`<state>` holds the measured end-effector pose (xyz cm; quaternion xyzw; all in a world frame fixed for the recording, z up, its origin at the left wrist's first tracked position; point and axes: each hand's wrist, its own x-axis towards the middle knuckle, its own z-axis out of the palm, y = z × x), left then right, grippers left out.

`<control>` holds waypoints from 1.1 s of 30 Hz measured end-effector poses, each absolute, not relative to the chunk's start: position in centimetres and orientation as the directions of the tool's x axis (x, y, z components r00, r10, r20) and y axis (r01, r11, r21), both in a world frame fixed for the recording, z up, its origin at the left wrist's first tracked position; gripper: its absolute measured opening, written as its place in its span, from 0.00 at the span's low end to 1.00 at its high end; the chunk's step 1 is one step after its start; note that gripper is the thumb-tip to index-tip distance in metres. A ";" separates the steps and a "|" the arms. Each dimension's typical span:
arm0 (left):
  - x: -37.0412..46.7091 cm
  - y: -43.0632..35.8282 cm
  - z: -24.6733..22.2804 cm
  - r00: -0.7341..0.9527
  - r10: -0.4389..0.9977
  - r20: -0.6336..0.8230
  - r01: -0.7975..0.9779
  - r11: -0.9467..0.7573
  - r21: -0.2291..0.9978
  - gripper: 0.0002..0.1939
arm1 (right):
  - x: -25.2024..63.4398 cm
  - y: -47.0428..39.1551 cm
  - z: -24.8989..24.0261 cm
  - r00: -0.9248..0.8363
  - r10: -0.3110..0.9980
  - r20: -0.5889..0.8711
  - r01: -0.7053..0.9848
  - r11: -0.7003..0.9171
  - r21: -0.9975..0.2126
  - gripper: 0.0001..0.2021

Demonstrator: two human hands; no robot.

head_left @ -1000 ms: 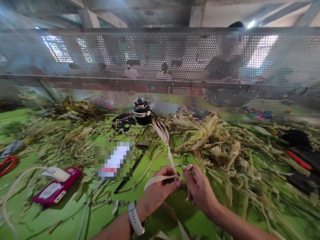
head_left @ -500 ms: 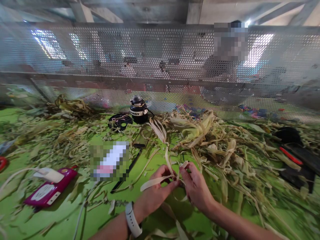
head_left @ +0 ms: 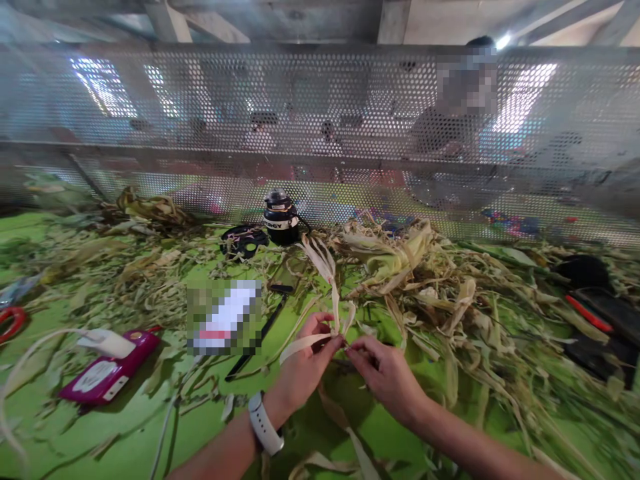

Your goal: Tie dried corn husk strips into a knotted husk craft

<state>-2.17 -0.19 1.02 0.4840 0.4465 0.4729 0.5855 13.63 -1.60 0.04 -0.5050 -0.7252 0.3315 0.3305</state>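
The left hand point(head_left: 299, 367) pinches a flat, papery husk strip point(head_left: 335, 303) over a green table point(head_left: 210, 437); the right hand point(head_left: 387, 370) meets it, finger grip unclear. Curled husks point(head_left: 400, 260) crowd the perforated metal screen point(head_left: 320, 93).

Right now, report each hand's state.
Left hand: closed, holding pale husk strips.
Right hand: closed in a pinch; what it holds, if anything, cannot be told.

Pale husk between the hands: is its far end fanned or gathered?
Fanned out: the far end of the pale husk spreads into several strips, narrowing to a thin length toward the left hand.
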 end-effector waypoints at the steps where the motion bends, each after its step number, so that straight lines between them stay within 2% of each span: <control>1: -2.3 -0.1 1.1 0.153 0.985 -0.077 -0.123 0.097 0.988 0.16 | 13.8 -1.6 0.1 -0.315 0.918 0.241 0.594 0.389 -0.704 0.13; 3: -2.4 0.1 1.4 0.147 0.985 -0.094 -0.111 0.111 0.988 0.16 | 14.3 -1.7 0.4 -0.393 0.828 0.400 0.720 0.548 -0.426 0.13; 5: -2.5 0.1 1.6 0.128 0.987 -0.092 -0.062 0.101 0.993 0.16 | 14.9 -1.7 0.7 -0.451 0.728 0.517 0.775 0.606 -0.179 0.12; 6: -2.5 0.1 1.7 0.129 0.988 -0.083 -0.039 0.088 0.995 0.16 | 15.2 -1.7 0.9 -0.473 0.679 0.561 0.778 0.621 -0.096 0.10; 8: -2.4 0.0 1.8 0.176 0.982 -0.070 -0.012 0.073 0.997 0.13 | 15.7 -1.5 1.2 -0.523 0.591 0.615 0.746 0.666 -0.005 0.09; 10: -2.4 -0.2 1.8 0.269 0.962 -0.056 -0.011 0.061 0.998 0.11 | 16.1 -1.2 1.5 -0.580 0.540 0.610 0.688 0.726 0.011 0.09; 12: -2.4 -0.3 1.7 0.353 0.935 -0.041 -0.011 0.048 0.999 0.10 | 16.2 -0.8 1.8 -0.614 0.529 0.585 0.638 0.770 -0.027 0.08; 15: -2.7 -0.3 1.8 0.403 0.915 -0.017 0.002 0.018 1.000 0.10 | 16.0 -0.3 1.9 -0.566 0.584 0.582 0.633 0.760 -0.147 0.06; 20: -3.4 -0.3 1.9 0.463 0.886 0.041 0.040 -0.067 0.997 0.12 | 15.6 -0.2 1.9 -0.444 0.707 0.551 0.617 0.687 -0.384 0.13; 22: -3.4 -0.3 1.7 0.476 0.877 0.062 0.028 -0.086 0.996 0.13 | 15.6 -0.3 2.0 -0.383 0.803 0.457 0.600 0.592 -0.537 0.13; 24: -3.3 -0.3 1.5 0.463 0.885 0.048 0.021 -0.066 0.998 0.13 | 15.5 -0.4 2.0 -0.319 0.902 0.292 0.539 0.426 -0.727 0.12; 27: -3.2 -0.4 1.4 0.427 0.904 0.015 -0.019 -0.007 1.000 0.14 | 15.2 -0.4 1.8 -0.288 0.957 0.044 0.321 0.139 -0.937 0.13; 30: -2.9 -0.5 1.6 0.375 0.927 -0.029 -0.092 0.068 0.993 0.18 | 14.6 -0.5 1.3 -0.293 0.954 -0.068 0.098 -0.040 -0.994 0.16; 33: -2.5 -0.6 1.6 0.329 0.940 -0.088 -0.139 0.141 0.980 0.19 | 14.1 -0.7 1.0 -0.280 0.954 -0.104 -0.025 -0.115 -0.993 0.18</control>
